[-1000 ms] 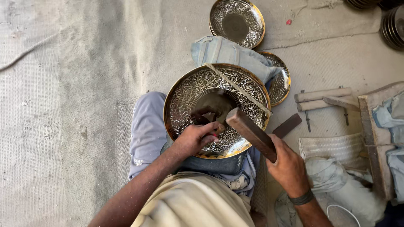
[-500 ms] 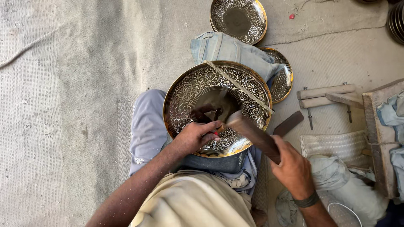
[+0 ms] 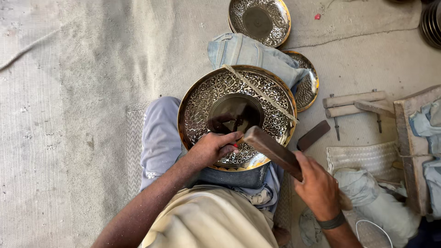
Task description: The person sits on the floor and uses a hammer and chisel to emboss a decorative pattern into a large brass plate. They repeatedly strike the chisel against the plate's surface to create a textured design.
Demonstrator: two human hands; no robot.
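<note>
A large round brass plate point(image 3: 207, 103) with an embossed pattern rests on my lap, a cord stretched across its upper right. My left hand point(image 3: 212, 148) lies on the plate's lower part, fingers closed around a small tool with a red tip that stands on the metal. My right hand point(image 3: 318, 187) grips a dark wooden mallet point(image 3: 271, 148) whose head is right beside the left hand's fingers, over the tool.
A second patterned plate point(image 3: 260, 20) lies at the top, a third point(image 3: 308, 82) is half hidden under folded denim cloth point(image 3: 248, 53). Wooden clamps point(image 3: 353, 103), a dark flat block point(image 3: 313, 135), rags and a wooden frame point(image 3: 411, 151) crowd the right. Stacked plates point(image 3: 432, 25) sit top right.
The mallet head has swung down and left toward the tool in my left hand. The left hand stays put on the plate.
</note>
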